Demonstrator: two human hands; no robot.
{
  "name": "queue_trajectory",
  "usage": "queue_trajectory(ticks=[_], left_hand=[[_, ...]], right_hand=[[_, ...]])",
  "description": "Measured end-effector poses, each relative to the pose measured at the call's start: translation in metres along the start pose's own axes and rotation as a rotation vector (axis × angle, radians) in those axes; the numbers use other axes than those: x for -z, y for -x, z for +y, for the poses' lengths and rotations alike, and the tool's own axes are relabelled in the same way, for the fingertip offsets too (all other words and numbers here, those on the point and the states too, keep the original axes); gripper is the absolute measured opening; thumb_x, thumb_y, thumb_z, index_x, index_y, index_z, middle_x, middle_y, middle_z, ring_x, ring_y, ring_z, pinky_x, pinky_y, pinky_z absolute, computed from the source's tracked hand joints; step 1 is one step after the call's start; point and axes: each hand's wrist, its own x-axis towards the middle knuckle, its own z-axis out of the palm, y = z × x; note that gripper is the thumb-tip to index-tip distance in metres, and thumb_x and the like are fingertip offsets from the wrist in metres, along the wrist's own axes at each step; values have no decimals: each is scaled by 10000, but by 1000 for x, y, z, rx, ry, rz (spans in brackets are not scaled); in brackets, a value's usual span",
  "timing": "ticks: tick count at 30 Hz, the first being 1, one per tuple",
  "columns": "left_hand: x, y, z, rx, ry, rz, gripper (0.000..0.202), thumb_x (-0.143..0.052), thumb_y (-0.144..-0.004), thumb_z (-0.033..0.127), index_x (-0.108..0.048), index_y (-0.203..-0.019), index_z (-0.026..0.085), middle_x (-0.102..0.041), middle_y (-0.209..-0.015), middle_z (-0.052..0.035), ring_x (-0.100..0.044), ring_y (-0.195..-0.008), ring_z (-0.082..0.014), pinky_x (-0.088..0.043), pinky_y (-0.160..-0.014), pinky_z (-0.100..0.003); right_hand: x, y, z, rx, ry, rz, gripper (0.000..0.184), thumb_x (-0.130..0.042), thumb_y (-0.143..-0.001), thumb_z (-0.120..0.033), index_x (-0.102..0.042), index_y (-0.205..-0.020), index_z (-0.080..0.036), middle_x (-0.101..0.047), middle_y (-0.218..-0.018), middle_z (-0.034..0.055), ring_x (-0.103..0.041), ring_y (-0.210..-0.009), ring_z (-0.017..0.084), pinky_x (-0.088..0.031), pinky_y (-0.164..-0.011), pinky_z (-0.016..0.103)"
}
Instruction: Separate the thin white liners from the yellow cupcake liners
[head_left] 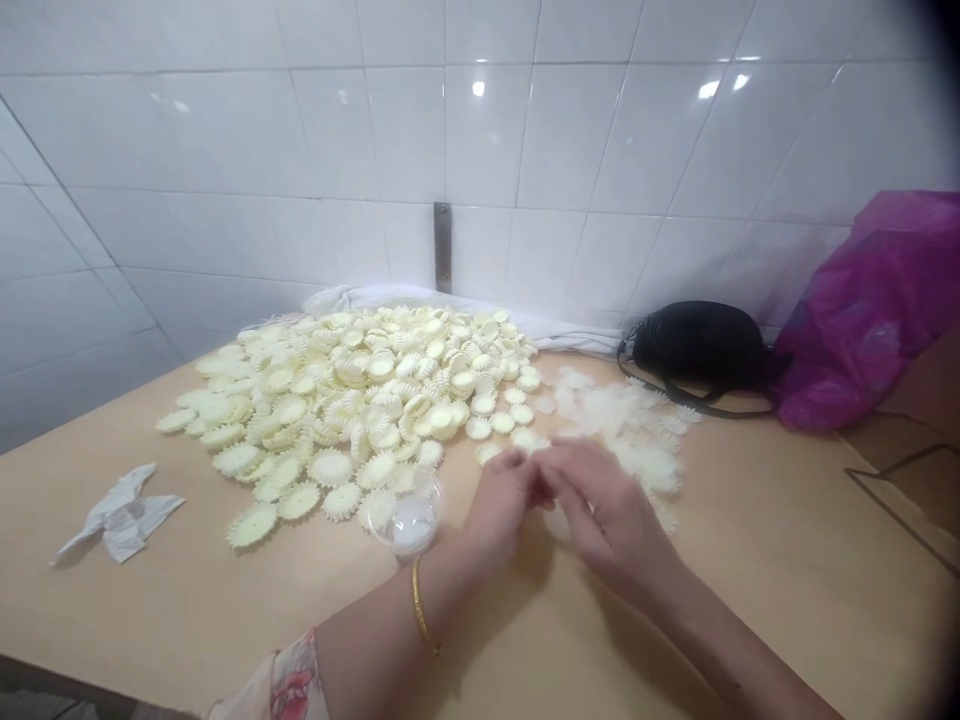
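Note:
My left hand [501, 505] and my right hand [600, 510] meet fingertip to fingertip over the tan table [225, 600], both pinched together on something small and pale that I cannot make out. A big heap of cream toothed plastic discs [352, 400] lies just beyond and left of the hands. A smaller spread of whiter, translucent discs [630, 430] lies right behind my right hand. A small clear round lid [409, 520] sits beside my left wrist, which wears a gold bangle.
A crumpled white paper scrap [120, 515] lies at the left. A black pouch [697, 350] and a magenta plastic bag [870, 310] stand at the back right by the white tiled wall [480, 140]. White cloth [352, 298] lies behind the heap.

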Motion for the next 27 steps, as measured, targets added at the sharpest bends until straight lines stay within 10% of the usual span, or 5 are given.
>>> queue_trajectory(ticks=[5,12,27], left_hand=[[-5,-1,0,145,79,-44,77,-585,-619,147,-515,-595,124,-457,-514,22,-398,-458,-57,-299,-467,-198],[-1,4,-1,49,-245,-66,449,-514,-718,597,-520,-693,149,-510,-598,-1,-434,-469,-77,-289,-443,-216],[5,1,-12,-141,-431,-78,315,-610,-706,374,-433,-550,164,-375,-443,46,-315,-406,-48,-231,-412,-210]], right_hand=[[-11,22,30,38,16,72,282,-408,-851,-127,-559,-1079,-197,-610,-1063,96,-545,-991,213,-442,-832,371],[1,14,30,-490,-288,178,148,-499,-820,-307,-539,-725,-200,-566,-661,-6,-529,-626,141,-430,-596,259],[-9,19,40,-853,-1014,-5,318,-702,-665,-391,-593,-891,-195,-622,-685,0,-580,-613,153,-455,-606,291]])
